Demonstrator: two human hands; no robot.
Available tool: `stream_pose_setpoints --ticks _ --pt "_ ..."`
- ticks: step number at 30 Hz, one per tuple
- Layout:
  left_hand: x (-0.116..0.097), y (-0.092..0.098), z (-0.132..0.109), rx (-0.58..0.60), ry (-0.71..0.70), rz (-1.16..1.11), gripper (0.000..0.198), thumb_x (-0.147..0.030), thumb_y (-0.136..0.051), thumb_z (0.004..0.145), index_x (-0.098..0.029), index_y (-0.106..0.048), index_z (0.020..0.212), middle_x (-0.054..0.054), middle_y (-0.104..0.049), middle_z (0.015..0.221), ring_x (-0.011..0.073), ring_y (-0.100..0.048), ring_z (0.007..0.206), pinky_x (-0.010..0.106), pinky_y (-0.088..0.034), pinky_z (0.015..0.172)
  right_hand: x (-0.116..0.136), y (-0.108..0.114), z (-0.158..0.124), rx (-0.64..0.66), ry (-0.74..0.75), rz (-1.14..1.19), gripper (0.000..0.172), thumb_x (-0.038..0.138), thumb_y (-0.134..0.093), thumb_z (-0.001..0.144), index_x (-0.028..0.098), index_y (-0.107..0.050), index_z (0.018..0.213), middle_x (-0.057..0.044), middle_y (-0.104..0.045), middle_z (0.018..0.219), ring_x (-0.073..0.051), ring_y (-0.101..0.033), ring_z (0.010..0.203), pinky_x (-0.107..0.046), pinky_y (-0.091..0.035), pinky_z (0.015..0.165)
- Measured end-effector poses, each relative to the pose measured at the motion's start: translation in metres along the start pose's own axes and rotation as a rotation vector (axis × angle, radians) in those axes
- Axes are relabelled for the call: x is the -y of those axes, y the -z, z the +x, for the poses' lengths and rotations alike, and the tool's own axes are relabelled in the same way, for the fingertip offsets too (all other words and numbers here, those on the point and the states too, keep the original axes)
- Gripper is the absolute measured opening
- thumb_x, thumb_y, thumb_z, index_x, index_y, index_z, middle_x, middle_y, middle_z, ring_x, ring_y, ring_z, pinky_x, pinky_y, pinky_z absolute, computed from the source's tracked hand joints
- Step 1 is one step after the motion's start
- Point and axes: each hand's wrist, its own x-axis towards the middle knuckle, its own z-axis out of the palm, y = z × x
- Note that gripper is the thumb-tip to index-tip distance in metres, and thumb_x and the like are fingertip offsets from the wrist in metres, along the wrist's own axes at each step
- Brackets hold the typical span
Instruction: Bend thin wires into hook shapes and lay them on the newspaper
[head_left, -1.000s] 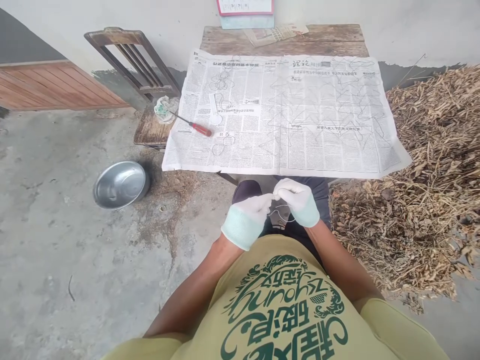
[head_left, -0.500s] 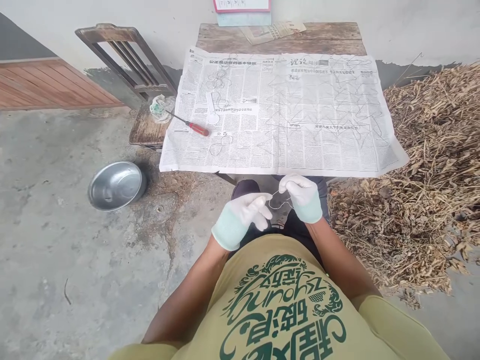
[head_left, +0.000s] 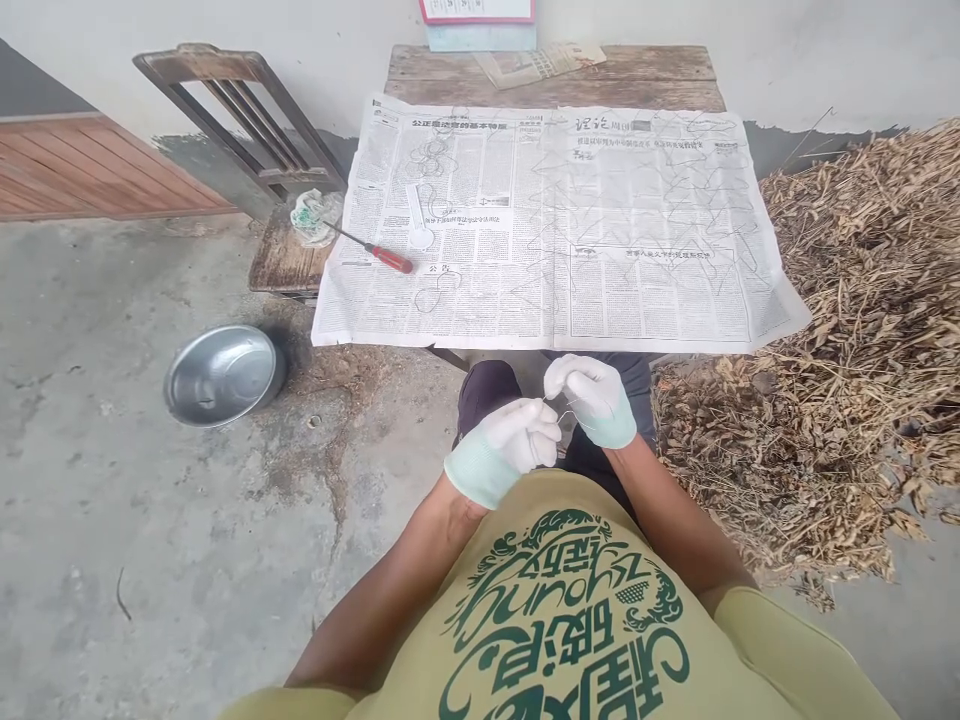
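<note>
Both hands wear white gloves with pale green cuffs and meet above my lap, just in front of the table's near edge. My left hand (head_left: 517,440) has its fingers curled together on a thin wire (head_left: 568,414). Close by on the right, my right hand (head_left: 587,392) pinches the same wire between thumb and fingers. The wire makes a small loop between the gloves; its ends are too fine to follow. More thin bent wires lie over the newspaper (head_left: 495,300) on the table.
A red-handled screwdriver (head_left: 391,258) and a white strip-shaped item (head_left: 418,215) lie on the newspaper. A wooden chair (head_left: 285,255) holds a crumpled cloth (head_left: 315,217). A metal basin (head_left: 225,375) stands on the floor at left, dried plants (head_left: 847,350) at right.
My left hand has moved slightly right and its fingers have curled in. My right hand has shifted a little left, so the gloves are closer together and the wire loop looks smaller.
</note>
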Motion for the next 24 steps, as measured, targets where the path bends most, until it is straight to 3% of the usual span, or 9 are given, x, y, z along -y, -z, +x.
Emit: stream_pose_setpoints --ticks 8,14,20,24 --pt "0.005 0.011 0.012 0.017 -0.031 0.074 0.042 -0.041 -0.097 0.063 -0.014 -0.069 0.078 0.001 -0.062 0.070 0.0073 -0.057 0.057 0.020 -0.047 0.054 0.014 0.005 -0.003 0.174 -0.080 -0.048 0.023 0.021 -0.057 0.084 0.023 -0.078 0.073 -0.002 -0.071 0.080 -0.018 -0.064 0.073 -0.034 -0.054 0.068" --pt "0.007 0.021 0.008 -0.046 -0.167 0.352 0.042 -0.051 -0.088 0.075 -0.014 -0.076 0.090 0.001 -0.068 0.068 0.0088 -0.057 0.046 0.023 -0.045 0.047 0.019 0.005 -0.006 0.093 -0.031 -0.151 0.020 0.018 -0.062 0.084 0.024 -0.080 0.076 -0.001 -0.073 0.079 -0.018 -0.067 0.075 -0.033 -0.054 0.068" --pt "0.010 0.009 -0.006 -0.279 -0.268 0.674 0.022 -0.034 -0.076 0.086 -0.016 -0.080 0.099 0.002 -0.074 0.071 0.0125 -0.066 0.056 0.025 -0.055 0.059 0.017 0.002 -0.011 0.049 -0.037 -0.132 0.023 0.020 -0.059 0.088 0.024 -0.080 0.082 -0.001 -0.072 0.078 -0.018 -0.067 0.076 -0.033 -0.055 0.070" --pt "0.011 0.002 -0.005 -0.403 -0.316 0.757 0.020 -0.030 -0.071 0.089 -0.017 -0.081 0.100 0.001 -0.075 0.072 0.0119 -0.069 0.059 0.023 -0.056 0.062 -0.001 0.009 -0.010 0.143 -0.022 -0.043 0.018 0.028 -0.068 0.084 0.025 -0.082 0.096 -0.003 -0.074 0.086 -0.020 -0.067 0.079 -0.037 -0.056 0.074"
